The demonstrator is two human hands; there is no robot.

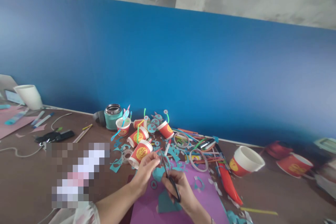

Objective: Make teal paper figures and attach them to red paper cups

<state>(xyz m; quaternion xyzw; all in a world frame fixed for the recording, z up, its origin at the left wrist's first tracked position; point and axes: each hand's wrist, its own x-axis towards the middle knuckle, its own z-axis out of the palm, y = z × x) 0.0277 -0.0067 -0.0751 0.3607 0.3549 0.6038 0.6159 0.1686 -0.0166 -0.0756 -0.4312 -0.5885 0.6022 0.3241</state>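
My right hand (181, 186) is closed round a pair of black-handled scissors (172, 181), their blades pointing up and away from me. Beside the blades, my left hand (147, 166) pinches a small reddish piece (159, 149), too small to make out well. A light-blue paper piece (158, 174) shows between the two hands. Below them is a purple sheet (145, 208), with a teal paper (169, 203) and a small round cutout with a red heart (153, 184) on it. A red-and-white paper cup (141, 153) lies tilted just beyond my left hand.
More paper cups (166, 130) with straws and cutouts stand behind, near a teal thermos (112, 117). Tape rolls (198, 160), straws and blue scraps crowd the middle. Stacked cups (246, 161) and a red knife-shaped object (229, 183) are right. A blue partition (183, 66) bounds the back.
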